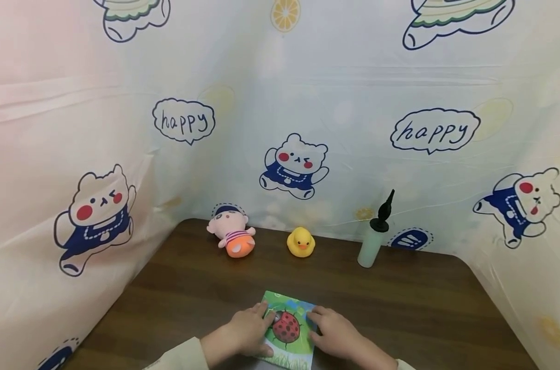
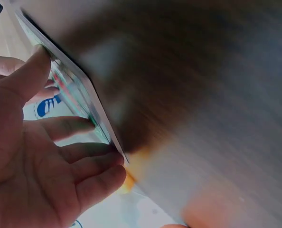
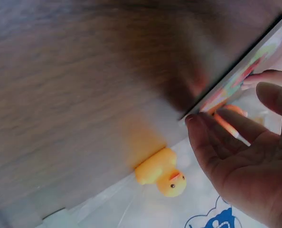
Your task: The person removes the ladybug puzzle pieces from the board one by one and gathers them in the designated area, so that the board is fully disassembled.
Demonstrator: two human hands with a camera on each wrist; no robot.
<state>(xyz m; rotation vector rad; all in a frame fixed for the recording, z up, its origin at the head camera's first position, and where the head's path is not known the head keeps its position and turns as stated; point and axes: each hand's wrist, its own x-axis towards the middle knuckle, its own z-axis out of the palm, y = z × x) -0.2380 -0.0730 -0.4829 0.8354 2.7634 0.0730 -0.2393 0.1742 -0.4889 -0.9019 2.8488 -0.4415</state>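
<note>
A flat square picture board (image 1: 286,329) with a red ladybug on a green background lies on the table near its front. My left hand (image 1: 248,330) rests at the board's left side, its fingers reaching over the edge. In the left wrist view the fingers (image 2: 96,185) look fairly straight and touch the board's rim (image 2: 86,78). On the opposite side, my right hand (image 1: 336,331) touches the right edge with relaxed fingers. The right wrist view shows the fingertips against the board's border (image 3: 236,71). Neither hand visibly grips it.
Along the back of the brown table (image 1: 178,293) are a plush doll (image 1: 234,234) in orange shorts, a yellow rubber duck (image 1: 301,242) and a pale green pump-like cylinder (image 1: 371,246) with a black pointed top. A printed curtain (image 1: 354,77) surrounds the back and sides.
</note>
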